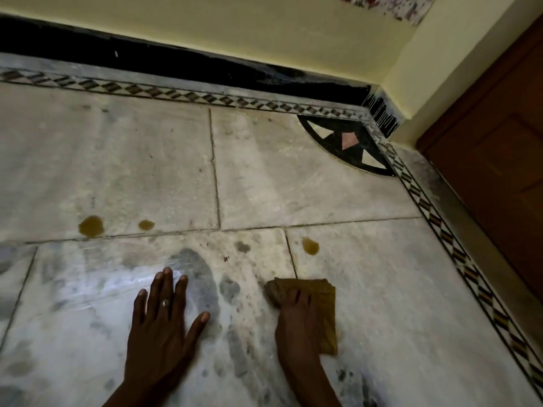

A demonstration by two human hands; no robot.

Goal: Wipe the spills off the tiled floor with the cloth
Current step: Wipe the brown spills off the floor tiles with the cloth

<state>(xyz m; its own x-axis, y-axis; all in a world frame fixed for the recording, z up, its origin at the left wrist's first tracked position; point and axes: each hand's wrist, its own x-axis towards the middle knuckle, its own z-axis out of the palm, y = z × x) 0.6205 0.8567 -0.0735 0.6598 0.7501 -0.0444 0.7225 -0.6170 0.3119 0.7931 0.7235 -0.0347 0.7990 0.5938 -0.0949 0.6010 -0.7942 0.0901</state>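
From your head camera, your right hand (296,315) presses a folded mustard-brown cloth (316,306) flat against the pale grey marble-tiled floor (367,289), its fingers (289,298) curled over the cloth's near-left edge and gripping it. Just left of the cloth, your left hand (163,324) lies palm-down on the floor, fingers spread wide, a ring (165,303) on one of them. Just beyond the cloth, across a tile joint, sits a small amber spill (310,246). Farther left of the cloth and beyond your left hand lie two more: a larger amber puddle (91,226) and a small amber drop (146,225). Well beyond the cloth, to its right, a black fan-shaped inlay (346,142) fills the floor's corner beside a brown wooden door (499,160).
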